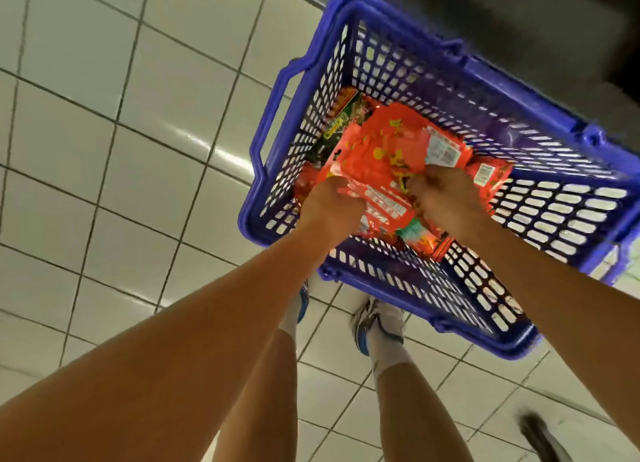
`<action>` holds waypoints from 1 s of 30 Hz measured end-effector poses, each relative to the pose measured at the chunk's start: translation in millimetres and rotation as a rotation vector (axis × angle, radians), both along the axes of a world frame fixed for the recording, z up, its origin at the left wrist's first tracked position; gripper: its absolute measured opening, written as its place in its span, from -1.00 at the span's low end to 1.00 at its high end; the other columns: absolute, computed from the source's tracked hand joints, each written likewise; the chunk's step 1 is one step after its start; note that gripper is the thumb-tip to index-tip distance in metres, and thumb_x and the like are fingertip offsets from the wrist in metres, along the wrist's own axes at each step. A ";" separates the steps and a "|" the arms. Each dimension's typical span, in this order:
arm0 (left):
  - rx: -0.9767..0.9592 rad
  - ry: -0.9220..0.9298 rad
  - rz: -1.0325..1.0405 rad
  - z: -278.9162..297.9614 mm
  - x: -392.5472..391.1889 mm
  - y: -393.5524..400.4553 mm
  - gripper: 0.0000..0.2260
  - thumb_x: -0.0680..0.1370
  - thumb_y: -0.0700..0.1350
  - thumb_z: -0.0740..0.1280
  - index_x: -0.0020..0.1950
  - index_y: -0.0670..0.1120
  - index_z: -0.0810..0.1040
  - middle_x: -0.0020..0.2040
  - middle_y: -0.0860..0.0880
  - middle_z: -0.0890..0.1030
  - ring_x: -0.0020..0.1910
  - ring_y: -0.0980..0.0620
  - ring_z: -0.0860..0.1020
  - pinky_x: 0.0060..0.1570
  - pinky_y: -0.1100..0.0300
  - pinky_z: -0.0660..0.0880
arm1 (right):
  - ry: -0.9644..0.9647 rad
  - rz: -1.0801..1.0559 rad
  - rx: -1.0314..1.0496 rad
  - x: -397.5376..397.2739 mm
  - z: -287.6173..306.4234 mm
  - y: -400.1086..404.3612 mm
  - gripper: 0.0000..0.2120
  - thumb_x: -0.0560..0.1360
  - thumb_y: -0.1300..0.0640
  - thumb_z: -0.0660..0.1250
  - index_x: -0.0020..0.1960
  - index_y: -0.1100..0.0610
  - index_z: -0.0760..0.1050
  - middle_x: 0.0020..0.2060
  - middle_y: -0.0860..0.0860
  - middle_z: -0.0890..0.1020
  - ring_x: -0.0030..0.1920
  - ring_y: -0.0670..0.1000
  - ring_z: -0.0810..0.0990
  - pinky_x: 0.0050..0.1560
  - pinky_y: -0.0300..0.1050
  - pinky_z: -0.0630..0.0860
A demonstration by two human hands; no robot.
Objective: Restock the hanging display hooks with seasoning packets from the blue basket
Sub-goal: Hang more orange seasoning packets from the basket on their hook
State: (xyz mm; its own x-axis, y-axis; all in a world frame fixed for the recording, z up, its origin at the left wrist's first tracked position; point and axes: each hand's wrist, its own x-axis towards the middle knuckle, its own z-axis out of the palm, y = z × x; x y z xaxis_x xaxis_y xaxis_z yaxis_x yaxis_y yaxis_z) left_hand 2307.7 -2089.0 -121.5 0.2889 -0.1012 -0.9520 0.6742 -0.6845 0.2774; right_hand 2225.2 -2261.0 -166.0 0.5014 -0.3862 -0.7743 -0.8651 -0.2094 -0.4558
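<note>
A blue plastic basket (540, 126) stands on the tiled floor just ahead of my feet. Several orange-red seasoning packets (388, 139) lie piled in it, with a darker green and black packet (337, 126) at the far left corner. Both my hands reach down into the basket. My left hand (332, 205) grips the left side of the packet pile with curled fingers. My right hand (446, 198) grips the right side of the same pile. The display hooks are out of view.
White floor tiles (121, 150) spread to the left and behind. My legs and white-and-blue shoes (374, 319) stand close against the basket's near rim. A dark shelf base (519, 18) runs along the top right. A dark blurred object (540, 437) sits at the bottom right.
</note>
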 end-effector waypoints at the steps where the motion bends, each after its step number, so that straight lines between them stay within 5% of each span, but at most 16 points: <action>1: -0.010 0.010 0.048 -0.3 2.5 -1.9 -0.55 0.54 -0.17 0.40 0.43 -0.02 0.45 0.26 -0.09 0.62 0.00 0.00 0.69 0.05 0.03 0.65 | 0.022 -0.163 0.186 2.0 11.2 -0.2 -0.87 0.52 0.14 0.38 -0.18 0.09 0.66 -0.26 0.09 0.72 -0.27 0.11 0.67 -0.11 0.04 0.56; 3: -0.037 0.028 0.077 -1.2 6.4 -3.6 -0.70 0.53 -0.16 0.42 0.23 0.06 0.53 0.17 -0.01 0.66 -0.15 0.07 0.66 -0.16 0.12 0.60 | 0.113 -0.334 0.455 3.0 20.9 -2.7 -0.87 0.37 0.07 0.45 -0.12 0.09 0.68 -0.05 0.08 0.73 -0.07 0.18 0.63 0.15 0.17 0.51; 5: -0.011 0.027 0.074 -5.7 7.1 0.0 -0.87 0.55 -0.19 0.41 0.03 0.02 0.56 0.10 -0.05 0.69 -0.03 -0.06 0.64 -0.12 0.11 0.57 | 0.161 -0.284 0.475 7.0 17.8 -6.1 -0.65 0.31 -0.07 0.46 0.03 0.06 0.67 0.13 0.05 0.70 0.13 0.16 0.61 0.31 0.13 0.43; 8: 0.011 -0.032 0.205 -15.2 1.5 9.9 -0.80 0.51 -0.29 0.44 0.09 -0.09 0.65 0.09 -0.11 0.71 0.08 -0.14 0.66 0.11 0.00 0.60 | 0.089 0.084 -0.006 19.0 -20.5 -21.9 -0.55 0.47 -0.11 0.45 0.29 0.07 0.59 0.21 0.06 0.66 0.25 0.11 0.58 0.30 -0.04 0.43; 11: 0.022 -0.173 0.067 -21.8 -3.0 17.5 -0.80 0.53 -0.19 0.39 0.12 0.02 0.64 0.01 -0.01 0.71 0.03 -0.07 0.66 0.09 0.01 0.60 | 0.279 0.669 -0.265 14.0 -57.4 -17.7 -0.04 0.54 -0.14 0.40 0.65 0.20 -0.11 0.63 0.19 0.02 0.61 0.25 0.05 0.55 0.12 0.19; 13: 0.066 -0.205 0.094 -23.8 -3.0 25.0 -0.84 0.54 -0.15 0.37 0.09 0.05 0.60 -0.01 0.02 0.70 0.02 -0.07 0.66 0.12 -0.05 0.60 | 0.312 0.787 -0.314 -6.3 -68.7 2.4 -0.08 0.57 -0.13 0.36 0.65 0.19 -0.13 0.64 0.20 -0.05 0.61 0.29 0.02 0.51 0.20 0.26; 15: 0.114 -0.215 0.180 -22.9 -1.9 30.9 -0.83 0.55 -0.16 0.35 0.07 0.09 0.56 -0.05 0.03 0.69 0.01 -0.08 0.66 0.08 -0.03 0.61 | 0.155 0.623 -0.410 -25.4 -66.5 12.6 -0.36 0.56 -0.01 0.39 0.53 0.17 0.26 0.44 0.29 0.43 0.40 0.34 0.42 0.27 0.16 0.51; 17: 0.109 -0.202 0.218 -15.1 -1.1 32.8 -0.81 0.56 -0.17 0.32 0.07 0.12 0.56 -0.06 0.04 0.68 0.00 -0.07 0.67 0.02 -0.02 0.63 | 0.052 0.349 -0.366 -31.2 -49.6 9.3 -0.63 0.53 0.07 0.39 0.32 0.08 0.53 0.06 0.18 0.70 0.07 0.24 0.65 0.05 -0.04 0.57; 19: 0.067 -0.164 0.244 -0.8 1.3 30.6 -0.80 0.56 -0.20 0.32 0.01 0.13 0.56 -0.04 0.03 0.70 0.00 -0.07 0.68 0.06 -0.09 0.64 | 0.082 -0.041 -0.153 -29.7 -26.1 -3.9 -0.70 0.45 0.04 0.38 0.16 0.08 0.63 -0.22 0.03 0.72 -0.16 0.12 0.68 -0.09 -0.09 0.54; 22: 0.001 -0.120 0.253 30.6 5.4 21.7 -0.74 0.52 -0.28 0.30 -0.07 0.10 0.60 -0.07 -0.02 0.72 -0.01 -0.15 0.70 0.07 -0.19 0.64 | 0.063 -0.463 0.092 -26.6 19.7 -20.2 -0.65 0.28 0.12 0.32 0.03 0.20 0.63 -0.21 0.10 0.68 -0.18 0.15 0.65 -0.12 0.22 0.61; 24: -0.032 -0.113 0.237 58.6 6.4 15.2 -0.72 0.49 -0.30 0.29 -0.08 0.08 0.63 -0.06 -0.07 0.73 0.01 -0.18 0.70 0.06 -0.20 0.64 | 0.014 -0.526 0.140 -24.1 55.4 -26.4 -0.77 0.28 0.18 0.32 -0.11 0.10 0.67 -0.24 0.11 0.67 -0.23 0.18 0.65 -0.15 0.35 0.62; 27: -0.086 -0.095 0.261 113.3 12.5 7.6 -0.72 0.49 -0.29 0.30 0.05 0.03 0.65 0.00 -0.12 0.73 0.01 -0.20 0.70 0.09 -0.22 0.62 | -0.050 -0.576 0.193 -10.0 122.3 -31.4 -0.81 0.25 0.17 0.35 -0.27 -0.05 0.70 -0.39 0.03 0.67 -0.35 0.14 0.67 -0.23 0.12 0.61; 30: -0.168 -0.104 0.342 180.3 25.5 -3.5 -0.73 0.50 -0.32 0.32 0.13 -0.11 0.65 -0.02 -0.18 0.74 -0.02 -0.24 0.72 -0.03 -0.13 0.67 | -0.134 -0.589 0.295 4.7 202.0 -35.3 -0.94 0.37 0.05 0.50 -0.27 -0.01 0.72 -0.33 0.03 0.72 -0.35 0.09 0.71 -0.30 0.02 0.65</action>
State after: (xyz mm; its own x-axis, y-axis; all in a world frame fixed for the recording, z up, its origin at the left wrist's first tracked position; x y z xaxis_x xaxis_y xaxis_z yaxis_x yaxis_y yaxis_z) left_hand 2333.2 -2092.5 58.9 0.4270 -0.1342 -0.8942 0.8178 -0.3645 0.4453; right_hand 2230.0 -2296.3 36.0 0.3713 -0.4062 -0.8349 -0.7285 0.4301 -0.5332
